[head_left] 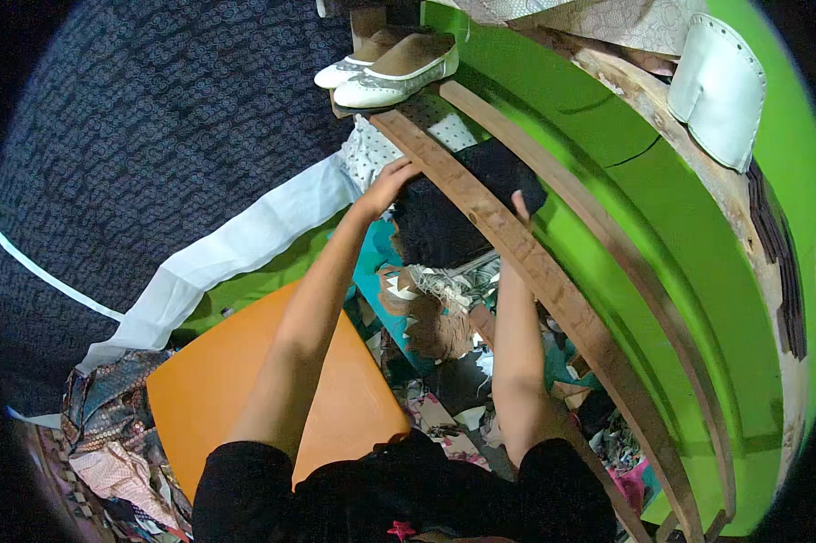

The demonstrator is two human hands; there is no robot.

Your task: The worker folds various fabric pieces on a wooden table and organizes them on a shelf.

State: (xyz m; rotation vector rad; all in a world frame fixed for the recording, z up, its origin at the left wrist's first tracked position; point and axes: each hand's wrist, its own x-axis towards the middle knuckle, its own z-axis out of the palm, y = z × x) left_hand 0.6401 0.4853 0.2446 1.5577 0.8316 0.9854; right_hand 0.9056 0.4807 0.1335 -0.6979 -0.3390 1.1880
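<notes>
A piece of black material [440, 217], perhaps cloth, lies across the gap under a long wooden rail [476, 206]. My left hand [390, 187] is closed at its upper left edge, fingertips close to the rail. On the other side my right hand [520, 217] has its thumb up against the black material; the rail and the material hide its other fingers. White dotted cloth [369, 149] lies just beyond my left hand. A pair of white flat shoes [385, 86] with grey patterned parts stands at the far end of the rail.
An orange stool seat [354, 389] is under my left forearm. Several scraps [467, 376] litter the floor below. A second wooden rail [598, 217] runs along the green wall [688, 208]. At far right, a white curved piece [720, 95] rests on a ledge. Dark patterned fabric [182, 136] fills the left.
</notes>
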